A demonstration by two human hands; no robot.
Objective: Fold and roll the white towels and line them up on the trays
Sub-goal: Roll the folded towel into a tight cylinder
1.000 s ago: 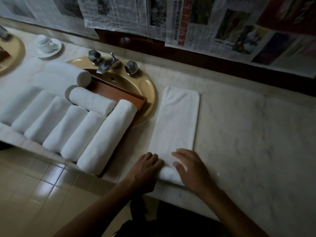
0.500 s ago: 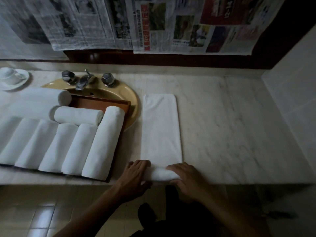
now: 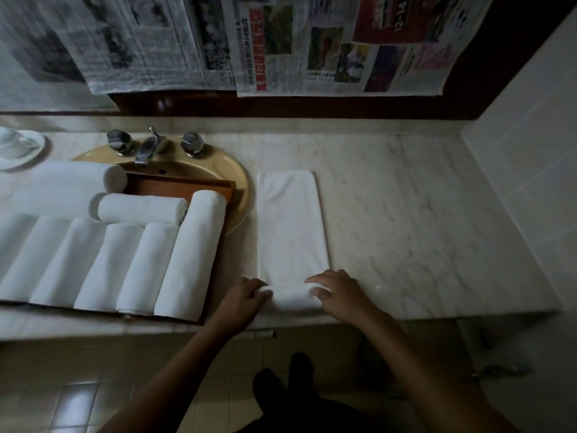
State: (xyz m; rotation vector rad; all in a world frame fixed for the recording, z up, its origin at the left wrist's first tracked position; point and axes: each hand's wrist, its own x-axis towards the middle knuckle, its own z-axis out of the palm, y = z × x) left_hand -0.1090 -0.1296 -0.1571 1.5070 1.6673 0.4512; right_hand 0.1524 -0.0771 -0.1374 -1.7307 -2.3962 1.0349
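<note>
A white ceramic cup on its saucer (image 3: pixel 16 146) is sitting at the ten o'clock edge of the pale marble bench (image 3: pixel 406 232). Rolled white towels (image 3: pixel 131 264) are lying side by side on a brown wooden tray (image 3: pixel 175 185), with two more rolls lying crosswise at the row's twelve o'clock side. The tray is resting over a yellow oval sink (image 3: pixel 239 182), with a chrome tap (image 3: pixel 149 149) at twelve o'clock. At the tray's three o'clock, just beside it, a long folded white towel (image 3: pixel 290 220) is lying flat on the bench, running from twelve to six o'clock. Its six o'clock end is curling into a short roll. The left hand (image 3: pixel 246 295) is closing its grip round the roll's nine o'clock end. The right hand (image 3: pixel 337 292) is clamping its grip on the three o'clock end, fingers bent over the cloth.
</note>
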